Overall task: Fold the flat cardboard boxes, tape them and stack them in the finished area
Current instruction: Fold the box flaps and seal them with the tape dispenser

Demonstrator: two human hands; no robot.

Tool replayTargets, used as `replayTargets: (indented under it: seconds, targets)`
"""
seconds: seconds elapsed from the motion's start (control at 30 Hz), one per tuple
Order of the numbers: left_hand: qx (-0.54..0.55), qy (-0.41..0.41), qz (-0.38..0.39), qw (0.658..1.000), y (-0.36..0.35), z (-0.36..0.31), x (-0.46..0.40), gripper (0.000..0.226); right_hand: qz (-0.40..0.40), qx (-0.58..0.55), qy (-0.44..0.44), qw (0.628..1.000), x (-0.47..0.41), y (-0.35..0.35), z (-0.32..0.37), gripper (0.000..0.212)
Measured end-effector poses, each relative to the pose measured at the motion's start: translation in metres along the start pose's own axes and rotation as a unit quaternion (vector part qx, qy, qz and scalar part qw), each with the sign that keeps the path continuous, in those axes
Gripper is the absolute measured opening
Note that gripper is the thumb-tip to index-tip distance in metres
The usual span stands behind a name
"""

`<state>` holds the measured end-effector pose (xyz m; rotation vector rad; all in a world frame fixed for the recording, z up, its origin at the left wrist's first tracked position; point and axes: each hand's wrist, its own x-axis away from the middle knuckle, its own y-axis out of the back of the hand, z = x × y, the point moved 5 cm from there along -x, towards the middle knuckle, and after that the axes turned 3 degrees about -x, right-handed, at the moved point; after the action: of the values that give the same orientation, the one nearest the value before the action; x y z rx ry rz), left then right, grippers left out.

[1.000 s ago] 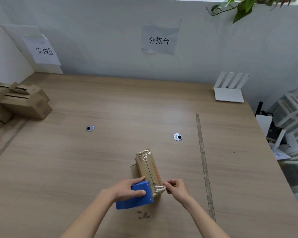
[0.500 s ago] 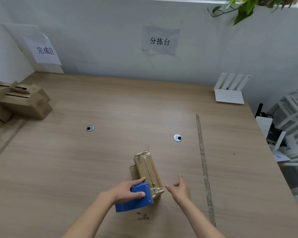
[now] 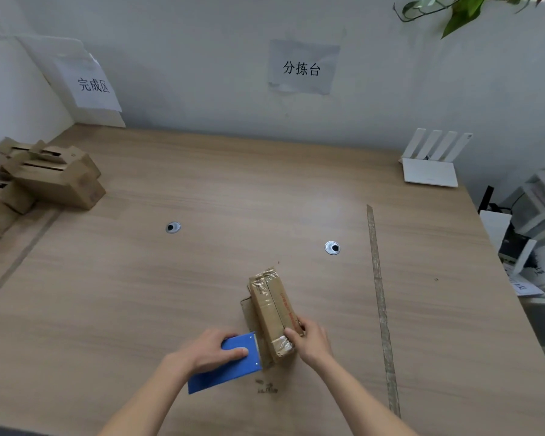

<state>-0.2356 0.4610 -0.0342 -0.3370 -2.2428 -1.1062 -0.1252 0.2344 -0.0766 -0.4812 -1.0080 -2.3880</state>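
A small folded cardboard box [image 3: 269, 305] lies on the wooden table [image 3: 202, 278] near its front middle, with shiny tape along its top and over both ends. My right hand [image 3: 310, 339] grips the box's near end, thumb on top and fingers down its right side. My left hand [image 3: 211, 352] holds a blue tape dispenser [image 3: 225, 365] that sits on the table just left of the box's near end. A stack of folded boxes [image 3: 49, 180] sits at the far left under a paper sign.
A long strip of tape [image 3: 379, 297] is stuck to the table right of the box. Two round cable holes [image 3: 332, 247] are set in the tabletop. A white router [image 3: 430, 166] stands at the back right. White clutter lies past the table's right edge.
My right hand let go of the tape end it was pinching, opened briefly, then took hold of the box's near end. The tape end now lies flat on the box. My left hand barely moved.
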Motion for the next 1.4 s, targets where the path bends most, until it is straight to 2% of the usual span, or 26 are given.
replayTargets:
  seconds: [0.07, 0.17, 0.37, 0.5, 0.63, 0.7, 0.8, 0.87, 1.03, 1.13, 1.3, 1.4]
  targets:
    - [-0.043, 0.001, -0.015, 0.999, 0.001, -0.003, 0.001, 0.029, 0.001, 0.000, 0.010, 1.000, 0.001, 0.001, 0.004, 0.044]
    - [-0.085, 0.009, -0.038, 0.996, -0.009, -0.009, -0.005, 0.047, 0.004, -0.003, 0.009, 1.000, -0.001, 0.000, -0.002, 0.041]
    - [-0.128, 0.045, -0.077, 0.988, -0.035, -0.021, -0.026, 0.056, -0.011, -0.009, 0.031, 0.999, 0.010, 0.000, 0.007, 0.037]
    - [-0.210, 0.085, -0.095, 0.969, -0.036, -0.015, -0.032, 0.050, 0.003, -0.022, 0.031, 0.999, 0.009, -0.003, 0.000, 0.037]
    - [-0.143, 0.098, -0.128, 0.977, -0.042, -0.001, -0.030, 0.055, -0.019, -0.037, 0.026, 0.999, 0.015, 0.003, 0.006, 0.038]
    - [-0.131, 0.108, -0.137, 0.976, -0.046, 0.010, -0.028, 0.057, -0.004, -0.046, 0.011, 0.999, 0.017, -0.003, 0.007, 0.051]
    - [-0.131, 0.118, -0.139, 0.974, -0.050, 0.024, -0.030, 0.057, 0.008, -0.027, -0.020, 0.999, 0.016, -0.020, 0.006, 0.109]
    - [-0.144, 0.126, -0.141, 0.971, -0.050, 0.032, -0.031, 0.059, 0.013, 0.005, -0.024, 1.000, 0.014, -0.031, 0.006, 0.121]
    - [-0.134, 0.147, -0.156, 0.967, -0.050, 0.053, -0.032, 0.063, -0.015, 0.011, -0.016, 1.000, 0.012, -0.034, 0.010, 0.103]
    - [-0.116, 0.151, -0.162, 0.968, -0.050, 0.065, -0.034, 0.064, -0.021, 0.019, -0.012, 1.000, 0.013, -0.032, 0.013, 0.098]
    - [-0.155, 0.158, -0.113, 0.969, -0.047, 0.063, -0.038, 0.071, -0.010, -0.016, -0.007, 1.000, 0.017, -0.030, 0.014, 0.093]
    - [-0.138, 0.142, -0.192, 0.961, -0.031, 0.038, -0.034, 0.062, 0.030, -0.052, 0.005, 0.998, 0.015, -0.029, 0.010, 0.085]
